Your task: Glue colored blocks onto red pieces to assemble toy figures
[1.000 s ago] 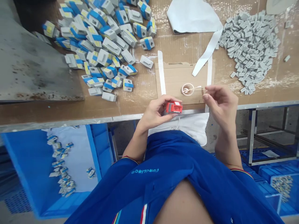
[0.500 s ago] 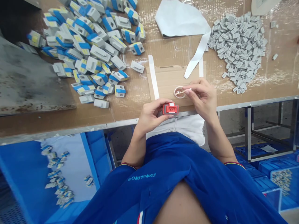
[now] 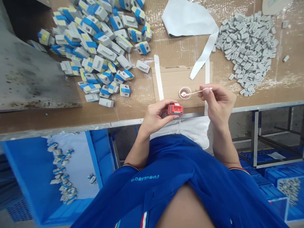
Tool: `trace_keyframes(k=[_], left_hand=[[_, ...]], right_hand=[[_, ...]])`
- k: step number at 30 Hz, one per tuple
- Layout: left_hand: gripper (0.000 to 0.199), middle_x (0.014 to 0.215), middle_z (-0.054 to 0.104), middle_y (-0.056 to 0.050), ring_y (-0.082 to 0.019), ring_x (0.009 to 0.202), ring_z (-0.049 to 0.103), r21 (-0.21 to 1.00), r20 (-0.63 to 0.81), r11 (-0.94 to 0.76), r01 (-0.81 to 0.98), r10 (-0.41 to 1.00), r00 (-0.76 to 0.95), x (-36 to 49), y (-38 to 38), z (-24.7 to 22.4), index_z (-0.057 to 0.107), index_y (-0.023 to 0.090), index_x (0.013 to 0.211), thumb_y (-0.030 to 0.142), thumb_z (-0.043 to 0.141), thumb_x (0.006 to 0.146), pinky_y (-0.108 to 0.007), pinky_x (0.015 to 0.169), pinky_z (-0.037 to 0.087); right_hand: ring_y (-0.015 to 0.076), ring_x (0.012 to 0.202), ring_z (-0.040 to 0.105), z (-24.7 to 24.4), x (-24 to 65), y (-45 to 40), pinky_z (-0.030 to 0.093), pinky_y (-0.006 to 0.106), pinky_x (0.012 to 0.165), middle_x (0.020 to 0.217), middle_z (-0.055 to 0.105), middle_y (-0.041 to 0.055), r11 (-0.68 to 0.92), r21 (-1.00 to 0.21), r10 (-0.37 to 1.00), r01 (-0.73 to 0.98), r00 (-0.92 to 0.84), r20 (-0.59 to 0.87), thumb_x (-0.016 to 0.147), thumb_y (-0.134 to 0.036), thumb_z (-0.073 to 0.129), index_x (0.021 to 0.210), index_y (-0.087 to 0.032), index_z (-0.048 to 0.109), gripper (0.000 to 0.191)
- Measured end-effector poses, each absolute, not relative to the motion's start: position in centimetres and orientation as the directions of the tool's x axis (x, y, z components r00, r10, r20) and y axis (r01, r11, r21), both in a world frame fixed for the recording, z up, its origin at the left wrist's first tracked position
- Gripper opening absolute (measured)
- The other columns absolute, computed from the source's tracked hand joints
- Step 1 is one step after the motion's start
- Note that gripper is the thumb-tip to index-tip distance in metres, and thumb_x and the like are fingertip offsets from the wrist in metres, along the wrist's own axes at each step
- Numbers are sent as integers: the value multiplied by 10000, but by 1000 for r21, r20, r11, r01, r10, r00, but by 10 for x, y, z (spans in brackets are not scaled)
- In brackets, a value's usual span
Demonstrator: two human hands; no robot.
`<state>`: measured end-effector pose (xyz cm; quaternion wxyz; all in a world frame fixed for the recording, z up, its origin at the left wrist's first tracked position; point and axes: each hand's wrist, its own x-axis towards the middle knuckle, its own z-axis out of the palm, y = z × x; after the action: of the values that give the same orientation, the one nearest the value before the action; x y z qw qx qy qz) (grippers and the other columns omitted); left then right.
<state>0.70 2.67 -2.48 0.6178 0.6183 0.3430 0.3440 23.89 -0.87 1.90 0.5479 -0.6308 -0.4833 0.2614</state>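
Near the table's front edge, my left hand point(image 3: 158, 116) grips a small red and grey plastic block point(image 3: 176, 109) with a recess facing up. My right hand point(image 3: 218, 103) pinches a thin cotton swab point(image 3: 196, 93) between thumb and fingers. The swab's far tip reaches into a small round clear cup point(image 3: 185, 88) holding a little whitish stuff. That cup stands on a flat cardboard piece point(image 3: 169, 77), just beyond the red block. White tape strips point(image 3: 158, 77) run along the cardboard's sides.
A heap of grey blocks with blue and yellow bands point(image 3: 99, 53) covers the left of the table. Small grey pieces point(image 3: 249, 50) are piled at right. A white cloth point(image 3: 190, 19) lies behind the cardboard. Below left, a blue crate point(image 3: 26, 164) holds several blocks.
My right hand has moved right, away from above the cup, and the swab now lies at a lower slant with its tip in the cup. The left hand keeps hold of the block.
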Motion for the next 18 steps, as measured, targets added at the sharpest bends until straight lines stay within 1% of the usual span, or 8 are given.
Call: trace_keyframes(k=[2, 6, 9, 12, 15, 18], left_hand=[[527, 1153, 868, -105, -208, 986, 834, 999, 10, -30, 30, 858, 514, 7, 25, -24, 812, 179, 1274, 403, 981, 828, -285, 870, 672], [543, 1186, 868, -122, -227, 1005, 827, 996, 17, -56, 64, 864, 503, 8, 24, -23, 814, 184, 1287, 428, 976, 830, -309, 881, 654], [529, 1189, 867, -124, -224, 1009, 820, 994, 35, -84, 72, 856, 516, 7, 25, -23, 814, 180, 1292, 418, 965, 845, -309, 890, 643], [533, 1195, 867, -124, -224, 1008, 822, 992, 55, -105, 67, 852, 521, 6, 26, -24, 810, 178, 1301, 430, 956, 854, -310, 889, 640], [538, 1227, 865, -127, -240, 1053, 831, 991, 63, -114, 65, 848, 526, 6, 26, -23, 803, 180, 1308, 445, 948, 862, -324, 921, 643], [525, 1237, 864, -128, -254, 1089, 832, 989, 64, -125, 78, 844, 533, 6, 26, -22, 804, 183, 1300, 453, 940, 870, -339, 952, 642]], right_hand=[[203, 753, 798, 28, 236, -16, 672, 378, 711, 895, 846, 29, 58, -936, 910, 347, 367, 193, 1062, -551, 726, 1015, -279, 841, 299], [232, 831, 829, 42, 229, -23, 687, 402, 764, 936, 875, 35, 98, -910, 944, 404, 251, 214, 1054, -513, 745, 1007, -302, 859, 245], [225, 852, 837, 46, 224, -21, 676, 379, 772, 918, 882, 23, 142, -899, 953, 414, 190, 238, 1055, -450, 758, 984, -306, 867, 194], [214, 858, 840, 45, 222, -20, 671, 358, 772, 932, 890, 20, 151, -901, 959, 407, 161, 234, 1059, -415, 756, 980, -301, 874, 182], [195, 834, 838, 43, 221, -18, 670, 331, 762, 929, 893, 9, 184, -893, 954, 410, 143, 262, 1060, -411, 753, 983, -292, 877, 188], [173, 824, 840, 42, 220, -17, 663, 298, 753, 923, 895, -9, 232, -893, 942, 386, 139, 305, 1050, -350, 772, 1005, -292, 876, 127]])
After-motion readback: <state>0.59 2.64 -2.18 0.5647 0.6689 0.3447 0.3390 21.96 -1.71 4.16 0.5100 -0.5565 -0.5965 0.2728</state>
